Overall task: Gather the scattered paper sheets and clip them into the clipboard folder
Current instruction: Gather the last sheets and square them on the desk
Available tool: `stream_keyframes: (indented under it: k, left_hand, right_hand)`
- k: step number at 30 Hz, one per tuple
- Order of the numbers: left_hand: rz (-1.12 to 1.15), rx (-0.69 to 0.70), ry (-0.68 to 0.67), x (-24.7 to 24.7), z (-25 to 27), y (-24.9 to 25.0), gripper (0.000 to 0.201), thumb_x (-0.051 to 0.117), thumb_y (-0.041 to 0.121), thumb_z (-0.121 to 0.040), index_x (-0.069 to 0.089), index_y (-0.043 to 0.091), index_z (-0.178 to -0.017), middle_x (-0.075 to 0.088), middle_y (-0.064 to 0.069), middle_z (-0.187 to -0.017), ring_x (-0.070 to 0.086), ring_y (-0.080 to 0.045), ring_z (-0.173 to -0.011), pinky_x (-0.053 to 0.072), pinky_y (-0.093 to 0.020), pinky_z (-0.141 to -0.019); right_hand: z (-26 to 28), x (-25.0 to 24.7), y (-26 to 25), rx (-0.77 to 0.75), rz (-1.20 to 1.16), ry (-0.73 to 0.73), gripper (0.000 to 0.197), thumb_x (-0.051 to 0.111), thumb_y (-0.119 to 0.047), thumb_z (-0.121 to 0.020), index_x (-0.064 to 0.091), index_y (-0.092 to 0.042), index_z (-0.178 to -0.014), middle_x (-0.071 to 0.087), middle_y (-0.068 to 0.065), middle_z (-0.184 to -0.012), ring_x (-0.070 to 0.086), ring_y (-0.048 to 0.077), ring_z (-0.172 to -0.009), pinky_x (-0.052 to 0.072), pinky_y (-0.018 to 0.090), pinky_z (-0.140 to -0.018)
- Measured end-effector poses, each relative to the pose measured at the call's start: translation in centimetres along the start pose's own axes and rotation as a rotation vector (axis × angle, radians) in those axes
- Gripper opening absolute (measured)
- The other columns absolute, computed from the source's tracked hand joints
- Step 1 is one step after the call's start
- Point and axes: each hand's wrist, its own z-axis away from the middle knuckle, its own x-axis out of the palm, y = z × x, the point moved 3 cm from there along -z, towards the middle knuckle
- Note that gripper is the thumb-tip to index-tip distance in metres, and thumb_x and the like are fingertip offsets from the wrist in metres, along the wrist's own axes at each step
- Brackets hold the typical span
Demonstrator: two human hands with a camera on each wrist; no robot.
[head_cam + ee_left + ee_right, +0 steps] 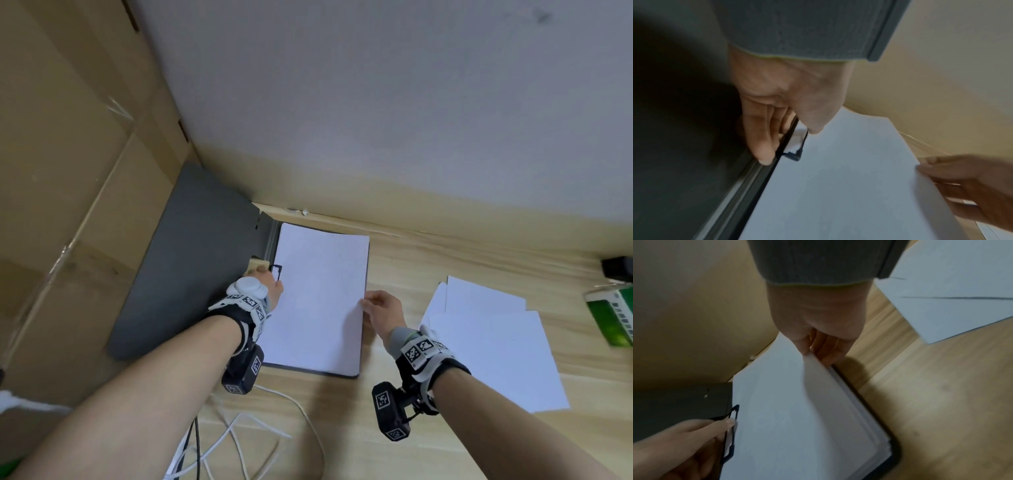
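L hand [270, 284] on clip [276, 270]; R hand [380, 306] pinches sheet [318, 294] edge.

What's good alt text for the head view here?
A person's left hand holds the black clip at the spine of an open grey folder while the right hand pinches the right edge of the paper stack in it. More loose sheets lie to the right on the wooden desk.

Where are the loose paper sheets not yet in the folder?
In the head view, the loose sheets lie overlapped on the wooden table, right of the right hand and left of a green packet.
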Motion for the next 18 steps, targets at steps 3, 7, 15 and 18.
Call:
stream_keyframes:
  k: [3,7,15,18]
  left_hand:
    - [-0.058,-0.037,0.066,-0.4,1.9,2.4,0.05,0.037,0.04,-0.095,0.033,0.003,-0.128,0.06,-0.017,-0.114,0.063,-0.035,-0.094,0.051,-0.039,-0.078]
    - [-0.064,0.058,0.009,-0.3,4.3,7.8,0.045,0.037,0.03,-0.096,0.031,0.001,-0.129,0.063,-0.017,-0.105,0.064,-0.033,-0.091,0.045,-0.034,-0.069]
    - [0.107,0.219,-0.098,6.6,9.7,21.5,0.019,0.036,0.026,-0.093,0.049,0.013,-0.097,0.059,-0.006,-0.088,0.055,-0.025,-0.076,0.043,-0.032,-0.067]
    - [0.189,0.242,-0.181,10.6,10.9,24.8,0.016,0.043,0.025,-0.091,0.055,0.017,-0.098,0.064,-0.005,-0.098,0.059,-0.023,-0.088,0.045,-0.033,-0.076]
  right_hand:
    - [0.5,-4.9,2.3,0.016,-0.067,0.029,0.015,0.051,0.002,-0.095,0.063,-0.006,-0.093,0.07,0.015,-0.09,0.064,0.026,-0.074,0.056,0.04,-0.076]
    - [0.8,-11.5,5.3,0.024,-0.104,0.115,0.016,0.053,0.005,-0.094,0.06,-0.007,-0.084,0.072,0.018,-0.09,0.062,0.022,-0.062,0.053,0.026,-0.058]
    - [-1.4,-26.1,9.4,-0.185,0.366,0.205,0.017,0.066,-0.019,-0.088,0.067,-0.017,-0.105,0.067,0.004,-0.107,0.063,0.025,-0.098,0.052,0.036,-0.088]
    - [-3.7,-29.0,8.7,-0.38,0.828,0.07,0.053,0.068,-0.016,-0.082,0.054,-0.018,-0.132,0.049,0.007,-0.137,0.047,0.028,-0.125,0.046,0.038,-0.097]
